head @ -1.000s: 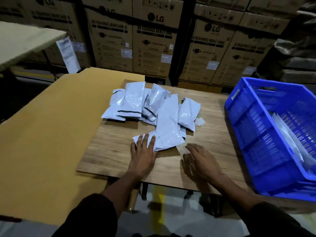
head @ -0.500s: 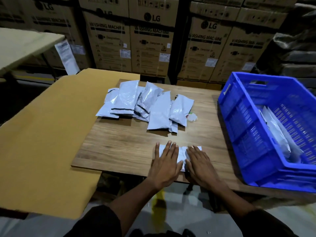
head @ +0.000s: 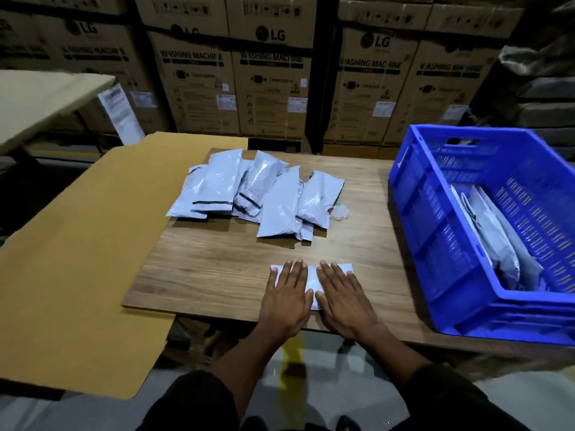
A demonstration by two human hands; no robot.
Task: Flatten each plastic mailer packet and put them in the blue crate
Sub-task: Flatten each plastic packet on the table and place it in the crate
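A white plastic mailer packet (head: 312, 279) lies flat near the front edge of the wooden table (head: 217, 269). My left hand (head: 287, 298) and my right hand (head: 342, 298) press on it side by side, palms down, fingers straight. A pile of several grey-white mailer packets (head: 258, 194) sits farther back on the table. The blue crate (head: 441, 244) stands at the right, with a few packets (head: 494, 244) leaning inside it.
A large brown cardboard sheet (head: 71, 259) covers the surface to the left. Stacked washing machine cartons (head: 267, 73) form a wall behind. A small crumpled scrap (head: 339, 211) lies beside the pile. A pale table (head: 34, 101) stands at far left.
My left hand pulled one packet out of the pile toward the front edge. Both hands then came together on top of it and now press it flat.
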